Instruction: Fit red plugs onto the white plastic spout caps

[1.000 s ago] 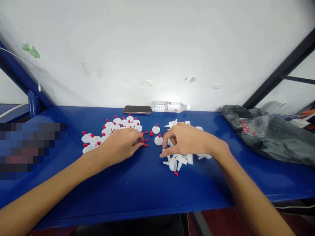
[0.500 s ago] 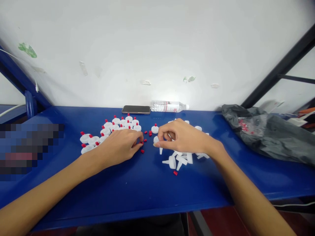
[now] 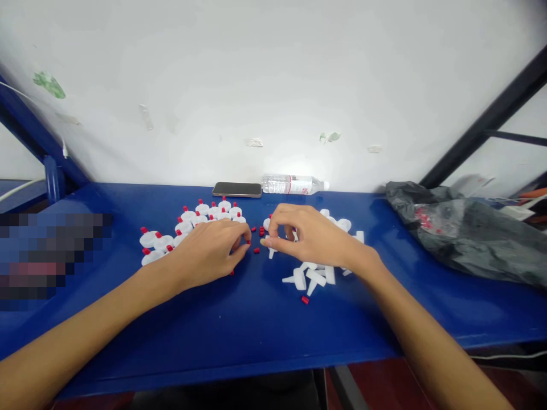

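My left hand (image 3: 209, 251) rests on the blue table (image 3: 239, 324), fingers pinched on a small red tip (image 3: 248, 242) among several loose red tips (image 3: 261, 231). My right hand (image 3: 307, 236) is closed round a white cap piece (image 3: 270, 249), held just right of the left fingertips. Behind my left hand stands a cluster of white caps with red tips (image 3: 188, 225). Under and beyond my right wrist lies a pile of bare white caps (image 3: 314, 276). One red tip (image 3: 305, 299) lies alone in front of that pile.
A phone (image 3: 237, 189) and a lying water bottle (image 3: 294, 184) are at the back by the white wall. A black plastic bag (image 3: 465, 230) fills the right of the table. A blurred patch covers the left edge.
My right hand lifted a white cap from the pile and carried it left toward my left hand. My left hand stayed by the red tips, pinching one.
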Demonstrator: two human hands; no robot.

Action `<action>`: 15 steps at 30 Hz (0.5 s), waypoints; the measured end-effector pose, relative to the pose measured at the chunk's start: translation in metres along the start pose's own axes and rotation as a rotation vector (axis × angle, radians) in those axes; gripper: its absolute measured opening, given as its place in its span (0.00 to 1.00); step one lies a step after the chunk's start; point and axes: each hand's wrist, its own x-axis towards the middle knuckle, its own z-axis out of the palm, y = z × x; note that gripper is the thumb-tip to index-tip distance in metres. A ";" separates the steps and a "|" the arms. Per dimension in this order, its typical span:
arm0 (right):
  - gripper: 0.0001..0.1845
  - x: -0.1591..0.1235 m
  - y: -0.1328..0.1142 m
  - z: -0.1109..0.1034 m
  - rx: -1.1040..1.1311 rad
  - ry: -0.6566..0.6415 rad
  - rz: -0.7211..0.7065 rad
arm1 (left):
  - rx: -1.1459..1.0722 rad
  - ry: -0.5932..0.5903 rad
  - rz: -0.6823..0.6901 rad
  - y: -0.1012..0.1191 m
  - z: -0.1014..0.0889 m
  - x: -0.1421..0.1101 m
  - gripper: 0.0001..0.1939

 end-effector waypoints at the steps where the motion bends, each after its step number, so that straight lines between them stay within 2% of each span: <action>1: 0.14 0.000 0.000 0.000 0.016 0.009 0.006 | 0.000 0.023 0.000 0.000 0.000 0.000 0.07; 6: 0.12 0.001 0.001 0.002 0.120 0.031 0.045 | -0.004 0.106 0.001 0.000 0.000 0.001 0.07; 10: 0.12 0.001 0.000 0.004 0.131 0.089 -0.010 | -0.013 0.130 -0.004 -0.003 0.001 0.002 0.06; 13: 0.08 0.002 0.000 0.005 0.146 0.137 -0.050 | 0.002 0.154 -0.001 -0.004 0.002 0.001 0.06; 15: 0.10 0.003 0.001 0.006 0.178 0.158 -0.072 | 0.014 0.164 -0.002 -0.004 0.002 0.001 0.07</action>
